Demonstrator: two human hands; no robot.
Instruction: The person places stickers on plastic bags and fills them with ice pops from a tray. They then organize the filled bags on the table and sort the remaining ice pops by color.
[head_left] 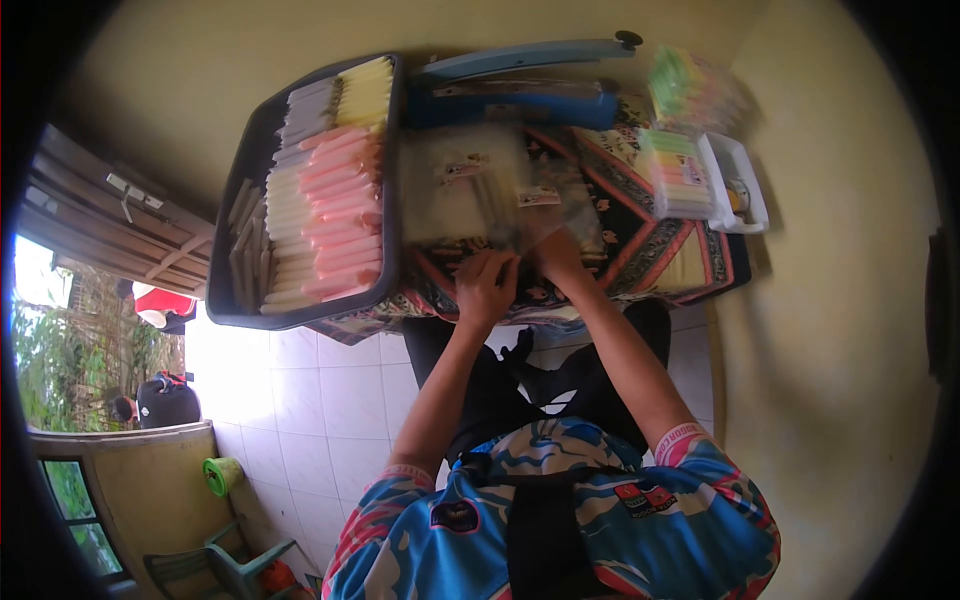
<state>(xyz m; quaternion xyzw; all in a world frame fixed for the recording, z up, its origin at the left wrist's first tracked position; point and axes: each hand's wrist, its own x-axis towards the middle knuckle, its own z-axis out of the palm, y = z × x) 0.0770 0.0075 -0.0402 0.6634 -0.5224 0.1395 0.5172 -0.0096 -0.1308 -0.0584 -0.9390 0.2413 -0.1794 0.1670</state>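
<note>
My left hand (487,287) is at the front edge of the patterned cloth (640,250), its fingers curled together near the lower edge of a clear plastic bag. What those fingers hold is too small to make out. Just to the right, my right hand (553,250) reaches over the cloth, and its fingers are blurred and partly hidden by clear plastic with a small printed label (539,196). Behind my left hand lies a stack of clear bags (460,185) with printed labels.
A dark tray (392,200) at the left holds rows of pink, white, yellow and grey sticks. Behind are a blue-grey sealer-like tool (525,60) and a blue bar (560,112). Packed pastel sticks (675,175) and a white basket (712,165) stand right. Two people are outside, left.
</note>
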